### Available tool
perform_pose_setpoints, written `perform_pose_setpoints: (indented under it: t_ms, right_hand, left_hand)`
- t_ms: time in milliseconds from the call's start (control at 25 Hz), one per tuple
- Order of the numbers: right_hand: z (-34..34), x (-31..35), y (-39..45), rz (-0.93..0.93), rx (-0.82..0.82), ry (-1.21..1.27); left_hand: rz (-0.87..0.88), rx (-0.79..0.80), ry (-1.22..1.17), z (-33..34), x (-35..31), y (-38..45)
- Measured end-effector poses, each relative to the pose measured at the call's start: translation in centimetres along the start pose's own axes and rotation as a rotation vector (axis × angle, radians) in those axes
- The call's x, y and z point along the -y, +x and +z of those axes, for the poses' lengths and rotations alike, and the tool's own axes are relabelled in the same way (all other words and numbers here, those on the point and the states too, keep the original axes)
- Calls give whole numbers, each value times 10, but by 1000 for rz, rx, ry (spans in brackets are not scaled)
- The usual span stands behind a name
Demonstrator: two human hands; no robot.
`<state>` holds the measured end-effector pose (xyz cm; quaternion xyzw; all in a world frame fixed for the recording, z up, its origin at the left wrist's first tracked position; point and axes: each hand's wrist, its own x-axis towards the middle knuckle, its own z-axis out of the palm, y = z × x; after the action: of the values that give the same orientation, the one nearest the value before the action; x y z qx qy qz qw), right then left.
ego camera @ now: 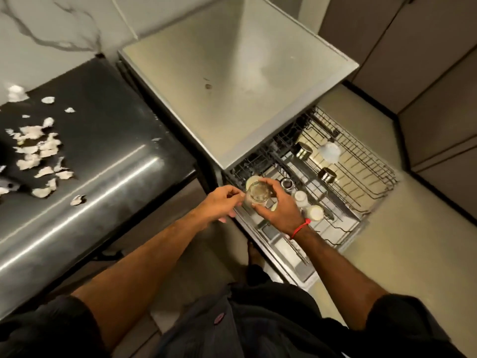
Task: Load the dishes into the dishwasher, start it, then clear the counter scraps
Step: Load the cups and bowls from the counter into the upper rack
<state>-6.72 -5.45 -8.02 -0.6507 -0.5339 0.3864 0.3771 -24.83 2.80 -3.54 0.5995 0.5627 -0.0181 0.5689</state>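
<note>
Both forearms reach forward from a dark shirt [258,329] toward the open dishwasher [237,81]. Right hand [280,206], with a red thread [300,227] at the wrist, grasps a clear glass [258,195] from the side, fingers wrapped round its wall; left hand [223,202] pinches the glass at its near rim, steadying it. Glass hangs just above the front of the lower rack [338,239], beside a pale bowl [251,182]. To do this step well, I judge the glass should be turned mouth down and set between tines so that it touches no neighbour, the left hand letting go only once it sits firm. Counted in the racks: two steel cups [304,150] [327,174] and one white round piece [329,151] in the pulled-out upper rack [371,164]; in the lower rack one small steel cup [286,182], two white cups [300,197] [314,212] and the one bowl, though more may be hidden under the hands. One glass is in hand. Scraps [38,151] lie scattered on the dark counter [103,140] at left, about two dozen pale flakes, too many and too blurred for an exact count; they are untouched.
</note>
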Motion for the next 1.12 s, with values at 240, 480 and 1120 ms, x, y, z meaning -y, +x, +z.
perform_pose_setpoints:
  t_ms: [240, 480, 1120]
  right_hand:
    - [-46, -96, 65, 237, -46, -108]
    - [-38, -172, 155, 342, -85, -310]
    - [-6, -247, 206, 409, 191, -654]
  left_hand:
    - [10, 14, 182, 50, -43, 80]
    - [-11, -65, 130, 65, -54, 140]
    - [-172, 20, 26, 58, -30, 162]
